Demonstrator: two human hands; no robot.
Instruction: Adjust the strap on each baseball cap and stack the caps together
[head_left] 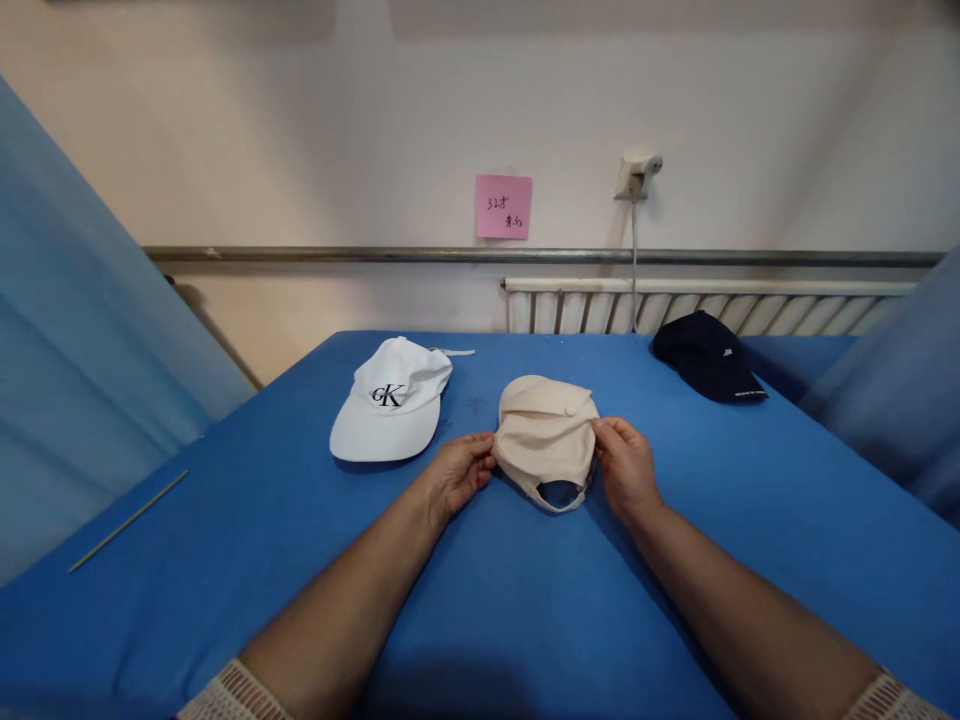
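Observation:
A beige cap (546, 432) lies folded on the blue table (480, 590), its back strap facing me. My left hand (459, 471) pinches the cap's left edge with thumb and fingers closed on the fabric. On the opposite side, my right hand (624, 464) grips the right edge the same way. Both forearms stretch out over the blue surface toward the cap.
A white cap (390, 400) with black letters lies to the left of the beige one. At the far right sits a dark navy cap (707, 357). A thin stick (127, 520) rests near the table's left edge. Blue curtains flank both sides; a radiator (705, 308) and a pink note (503, 207) are behind.

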